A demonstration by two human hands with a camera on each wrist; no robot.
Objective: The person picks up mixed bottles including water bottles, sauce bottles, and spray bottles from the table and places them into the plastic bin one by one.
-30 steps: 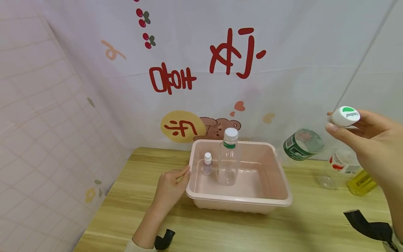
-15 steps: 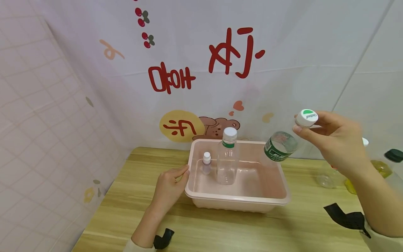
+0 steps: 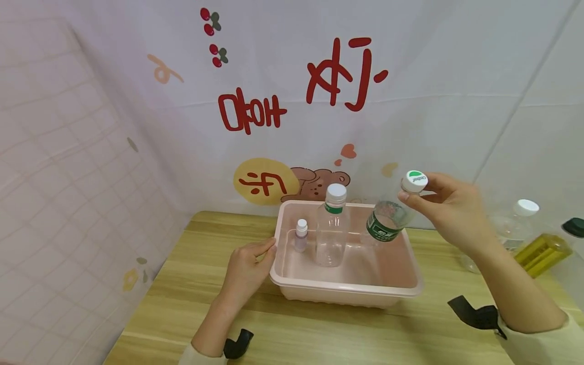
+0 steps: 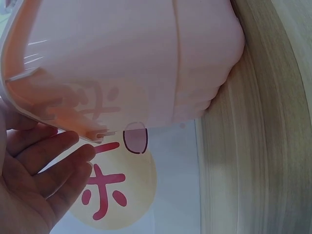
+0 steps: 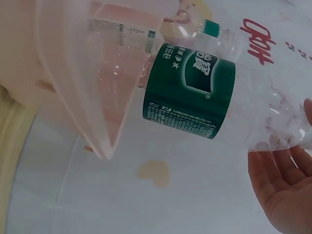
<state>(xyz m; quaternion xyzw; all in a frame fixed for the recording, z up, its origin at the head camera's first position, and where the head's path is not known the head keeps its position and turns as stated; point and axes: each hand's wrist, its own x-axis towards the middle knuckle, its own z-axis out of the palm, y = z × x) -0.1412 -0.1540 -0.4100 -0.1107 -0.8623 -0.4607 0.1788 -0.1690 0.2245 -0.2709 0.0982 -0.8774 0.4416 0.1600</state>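
Note:
A pink plastic basin (image 3: pixel 349 290) stands on the wooden table. At its left rim my left hand (image 3: pixel 248 264) pinches the edge; the left wrist view shows the fingers (image 4: pixel 51 156) under that rim. My right hand (image 3: pixel 458 215) grips a clear water bottle (image 3: pixel 384 224) by its neck, just below the white cap (image 3: pixel 415 181). This bottle, with a green label (image 5: pixel 190 90), tilts with its base over the basin's right part. Inside the basin stand a larger clear bottle (image 3: pixel 330 238) with a white cap and a small white-capped bottle (image 3: pixel 301 237).
To the right, partly behind my right forearm, are a clear bottle with a white cap (image 3: pixel 526 207) and a bottle of yellow liquid (image 3: pixel 543 254). A dark green cap (image 3: pixel 574 227) shows beside them. A printed cloth (image 3: pixel 438 111) hangs behind the table (image 3: pixel 196 274).
My right hand has carried the green-labelled water bottle leftward and slightly down, from right of the basin to over its right part. My left hand has stayed at the rim.

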